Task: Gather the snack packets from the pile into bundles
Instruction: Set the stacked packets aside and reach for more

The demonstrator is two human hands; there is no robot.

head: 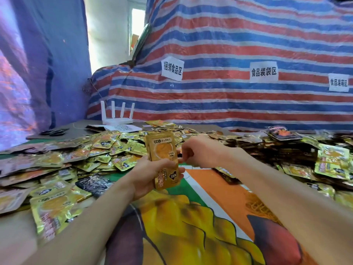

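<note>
The first sign (172,70) reads 捆绑食品区, the second sign (263,72) 食品装袋区. The left hand (148,175) grips upright gold packets (162,150) above the tabletop's (210,190) middle, by the pile (103,150); the right hand (199,152), fingers curled, touches their edge, grip unclear.

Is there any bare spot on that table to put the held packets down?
Yes: the printed cloth in the near middle, bordered by the gold packet pile on the left and the darker pile on the right. A smaller bare strip lies by the scissors. Both piles are crowded.
</note>
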